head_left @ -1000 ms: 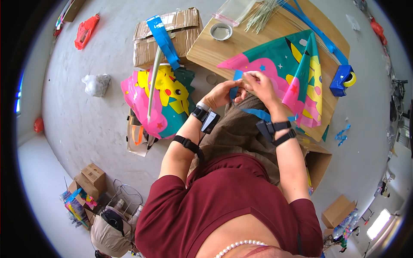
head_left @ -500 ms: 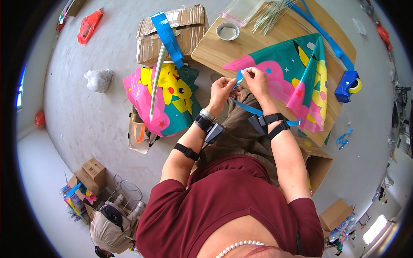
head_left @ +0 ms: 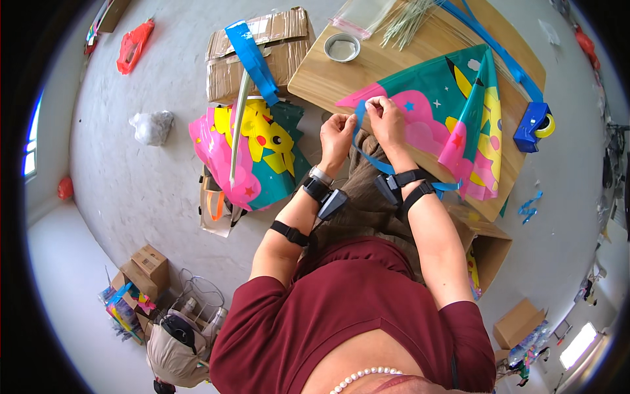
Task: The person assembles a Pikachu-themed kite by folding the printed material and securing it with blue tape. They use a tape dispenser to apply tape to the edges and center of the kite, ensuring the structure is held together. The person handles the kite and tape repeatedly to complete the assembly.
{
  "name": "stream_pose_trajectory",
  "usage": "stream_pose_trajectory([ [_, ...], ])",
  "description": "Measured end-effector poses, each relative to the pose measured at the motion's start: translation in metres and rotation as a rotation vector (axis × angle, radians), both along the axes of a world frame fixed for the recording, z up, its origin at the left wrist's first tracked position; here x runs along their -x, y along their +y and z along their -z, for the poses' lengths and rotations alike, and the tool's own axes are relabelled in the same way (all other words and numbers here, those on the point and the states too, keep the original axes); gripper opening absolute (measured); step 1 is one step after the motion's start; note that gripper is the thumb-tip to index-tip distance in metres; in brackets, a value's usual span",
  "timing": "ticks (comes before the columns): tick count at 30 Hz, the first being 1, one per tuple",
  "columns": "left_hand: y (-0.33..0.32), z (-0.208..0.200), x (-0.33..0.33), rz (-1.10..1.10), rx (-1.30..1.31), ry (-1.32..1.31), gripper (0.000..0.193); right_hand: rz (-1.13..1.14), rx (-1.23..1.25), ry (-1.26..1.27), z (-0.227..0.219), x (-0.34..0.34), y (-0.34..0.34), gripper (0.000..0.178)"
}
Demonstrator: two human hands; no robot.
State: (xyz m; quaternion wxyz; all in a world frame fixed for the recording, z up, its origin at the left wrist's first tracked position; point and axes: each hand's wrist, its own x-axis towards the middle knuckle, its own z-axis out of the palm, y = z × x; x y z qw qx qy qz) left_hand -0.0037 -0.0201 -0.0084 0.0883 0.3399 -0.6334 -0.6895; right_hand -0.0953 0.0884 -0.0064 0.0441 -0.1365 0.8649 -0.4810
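A narrow blue ribbon (head_left: 374, 161) runs up between my two hands, with its upper end beside my fingertips. My left hand (head_left: 336, 136) is closed in a pinch at the ribbon's left side. Opposite it, my right hand (head_left: 386, 118) pinches at the ribbon's upper end; its fingertips partly hide what they grip. Lower down, the ribbon passes behind my right wrist and comes out toward the table edge. Just right of my right hand lies a folded printed plastic sheet (head_left: 420, 121) in green, pink and yellow, on the wooden table (head_left: 308, 77).
A blue tape dispenser (head_left: 530, 127) sits at the table's right edge. Thin pale sticks (head_left: 407, 26) and a round tin (head_left: 342, 48) lie at the back. Leftward stand a cardboard box (head_left: 289, 52) with blue strips (head_left: 252, 62) and a pile of printed sheets (head_left: 262, 141).
My fingertips have come slightly apart. The ribbon's upper end, earlier bent and pinched between both hands, now stands up in a curve. My view has shifted slightly.
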Motion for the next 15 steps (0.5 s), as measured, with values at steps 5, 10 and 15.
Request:
stream_pose_trajectory([
  [5, -0.003, 0.009, 0.006, -0.004, -0.002, -0.037, 0.026, 0.015, 0.1, -0.035, 0.0, -0.007, 0.007, 0.02],
  [10, -0.005, 0.017, 0.007, -0.033, 0.009, -0.002, 0.025, -0.124, -0.035, 0.152, -0.008, -0.019, 0.019, 0.022],
  [15, -0.002, 0.016, 0.005, -0.034, -0.034, 0.134, 0.022, -0.165, -0.162, 0.33, -0.002, -0.024, 0.024, 0.026],
])
